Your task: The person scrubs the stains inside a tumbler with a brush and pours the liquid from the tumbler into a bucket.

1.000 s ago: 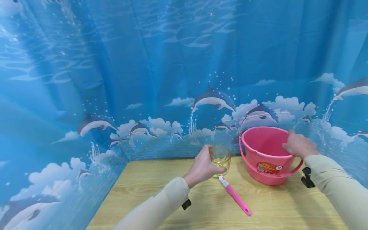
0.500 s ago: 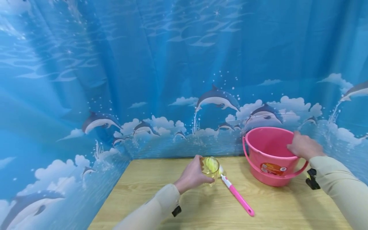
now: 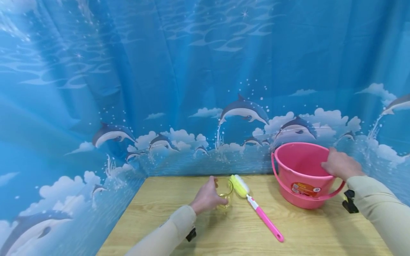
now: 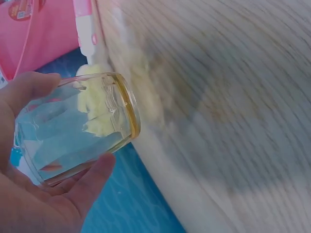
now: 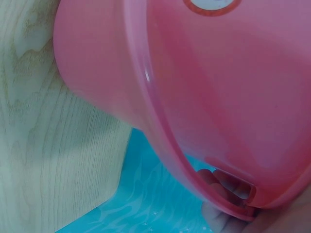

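A clear, yellow-tinted drinking glass point(image 3: 225, 200) is in my left hand point(image 3: 206, 198), thumb on one side and fingers on the other. In the left wrist view the glass point(image 4: 60, 128) has its thick amber base toward the table, close over it. Just right of it lies a cleaning brush point(image 3: 239, 186) with a yellow and white sponge head and a pink handle point(image 3: 268, 223). My right hand point(image 3: 342, 164) grips the right rim of a pink bucket point(image 3: 286, 175), thumb inside. In the right wrist view, fingers point(image 5: 221, 187) curl under the rim by the handle joint.
The wooden table point(image 3: 166, 199) ends at the back against a blue dolphin-print curtain point(image 3: 192, 89), which also hangs along the left. The bucket's pink carrying handle point(image 3: 334, 193) hangs down across its front. Bare wood shows left of my left hand.
My left hand has carried the glass left and down toward the table, uncovering the brush's sponge head. My right hand stays on the bucket rim. The view has shifted slightly.
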Tool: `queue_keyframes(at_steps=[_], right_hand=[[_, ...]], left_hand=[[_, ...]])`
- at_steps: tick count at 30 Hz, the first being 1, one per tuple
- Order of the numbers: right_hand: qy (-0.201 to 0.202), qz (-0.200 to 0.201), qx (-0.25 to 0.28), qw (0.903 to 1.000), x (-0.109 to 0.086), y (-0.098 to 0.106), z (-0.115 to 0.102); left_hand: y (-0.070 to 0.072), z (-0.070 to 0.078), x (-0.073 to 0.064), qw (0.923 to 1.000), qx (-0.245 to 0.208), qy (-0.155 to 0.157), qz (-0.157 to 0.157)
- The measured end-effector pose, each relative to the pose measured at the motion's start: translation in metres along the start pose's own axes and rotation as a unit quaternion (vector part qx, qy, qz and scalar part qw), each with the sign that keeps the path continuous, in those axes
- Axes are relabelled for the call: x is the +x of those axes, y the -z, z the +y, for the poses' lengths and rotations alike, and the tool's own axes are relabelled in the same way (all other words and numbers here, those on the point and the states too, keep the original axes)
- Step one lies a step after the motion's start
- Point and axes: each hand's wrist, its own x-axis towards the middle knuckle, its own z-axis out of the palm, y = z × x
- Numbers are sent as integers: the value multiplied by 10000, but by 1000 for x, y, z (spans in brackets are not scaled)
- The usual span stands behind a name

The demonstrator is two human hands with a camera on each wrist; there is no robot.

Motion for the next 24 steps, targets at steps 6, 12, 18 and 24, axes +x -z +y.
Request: queue_keyframes(at_steps=[6, 12, 18, 24], right_hand=[[-25, -17, 37, 10000, 0, 0, 0], [-27, -33, 61, 10000, -1, -1, 0], [-28, -51, 79, 10000, -2, -1, 0], [-20, -20, 16, 10000, -1, 0, 1]], left_hand=[[1, -8, 1, 10000, 80, 45, 18], [-1, -16, 2, 9999, 127, 32, 53], [-1, -19, 3, 9999, 63, 114, 26], [-1, -19, 3, 9998, 26, 209, -37]])
